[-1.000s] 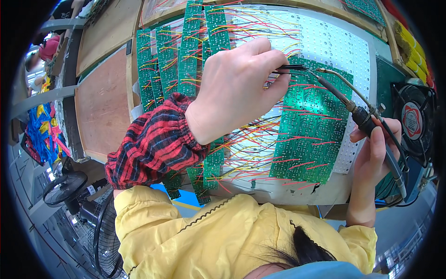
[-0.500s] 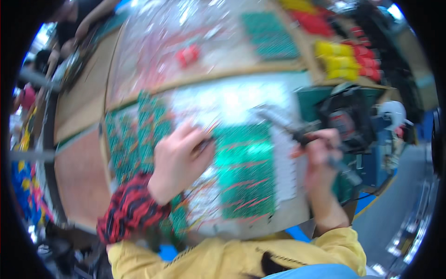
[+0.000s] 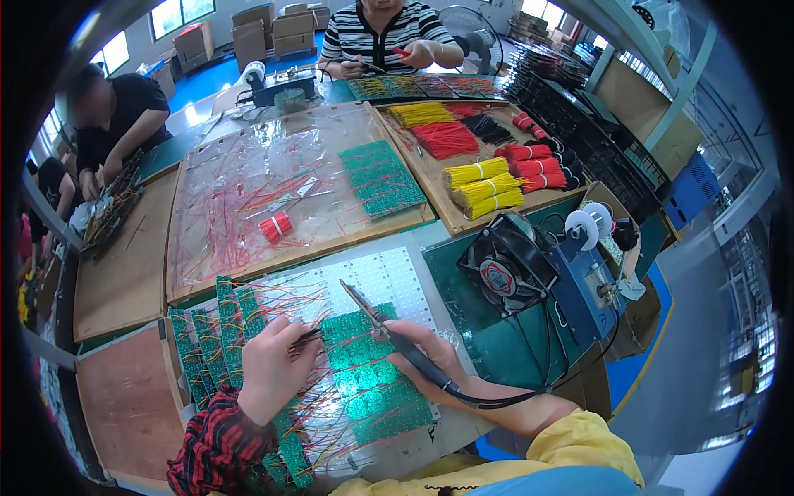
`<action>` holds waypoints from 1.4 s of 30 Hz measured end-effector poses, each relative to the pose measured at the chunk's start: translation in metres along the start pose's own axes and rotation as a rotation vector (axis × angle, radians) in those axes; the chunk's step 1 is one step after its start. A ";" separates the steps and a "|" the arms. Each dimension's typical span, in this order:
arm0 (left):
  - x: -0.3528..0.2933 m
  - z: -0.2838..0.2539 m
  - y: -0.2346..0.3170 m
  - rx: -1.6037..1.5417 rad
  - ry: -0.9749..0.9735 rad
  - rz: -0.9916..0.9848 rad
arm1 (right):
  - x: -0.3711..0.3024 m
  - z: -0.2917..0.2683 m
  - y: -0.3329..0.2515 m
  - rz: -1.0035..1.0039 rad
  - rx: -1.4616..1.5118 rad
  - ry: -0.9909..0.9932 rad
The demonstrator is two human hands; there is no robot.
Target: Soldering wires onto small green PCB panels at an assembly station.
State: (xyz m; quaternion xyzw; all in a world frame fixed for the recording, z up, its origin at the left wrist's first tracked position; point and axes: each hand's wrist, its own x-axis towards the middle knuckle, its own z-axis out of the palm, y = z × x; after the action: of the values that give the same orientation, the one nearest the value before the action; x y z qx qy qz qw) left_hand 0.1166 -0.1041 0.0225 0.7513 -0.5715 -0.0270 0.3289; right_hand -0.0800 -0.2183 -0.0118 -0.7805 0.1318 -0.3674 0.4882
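My left hand (image 3: 277, 364), in a red-and-black cuff, is closed on a small bunch of black wires (image 3: 309, 336), over the left edge of a green circuit board panel (image 3: 372, 382). Red wires stand out in rows from this panel. My right hand (image 3: 430, 355) grips a soldering iron (image 3: 420, 357) with a dark handle, its long metal end pointing up and left above the panel's far edge. A cable runs from the handle back past my right wrist. Beneath lies a white perforated plate (image 3: 376, 273). Left of my left hand lie several narrow green board strips (image 3: 229, 318) with red and yellow wires.
A black fan (image 3: 506, 266) and a blue machine with a white spool (image 3: 589, 225) stand at right. Beyond the plate is a wooden-edged tray (image 3: 248, 178) with a board and a red wire bundle (image 3: 275, 226). Yellow wire bundles (image 3: 484, 186) lie farther right. Two people work beyond.
The view has lifted and turned, bringing the far benches and people into sight. The soldering iron has swung to point up-left, and my right hand is nearer the panel.
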 end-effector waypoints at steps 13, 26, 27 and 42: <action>-0.007 0.000 -0.005 -0.009 -0.001 0.001 | -0.005 0.000 0.003 0.024 -0.085 -0.105; 0.005 -0.030 -0.011 -0.016 -0.007 -0.089 | -0.002 0.001 0.001 0.010 -0.098 -0.059; 0.007 -0.037 -0.014 -0.029 0.024 -0.113 | -0.002 0.001 -0.001 0.011 -0.110 -0.062; 0.022 -0.053 0.004 -0.294 -0.011 -0.170 | 0.008 -0.026 -0.005 0.037 0.113 0.256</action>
State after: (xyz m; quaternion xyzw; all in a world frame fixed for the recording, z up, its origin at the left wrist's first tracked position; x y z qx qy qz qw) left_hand 0.1424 -0.0995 0.0732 0.7405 -0.4975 -0.1422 0.4289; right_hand -0.0937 -0.2372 0.0029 -0.6960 0.1863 -0.4618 0.5174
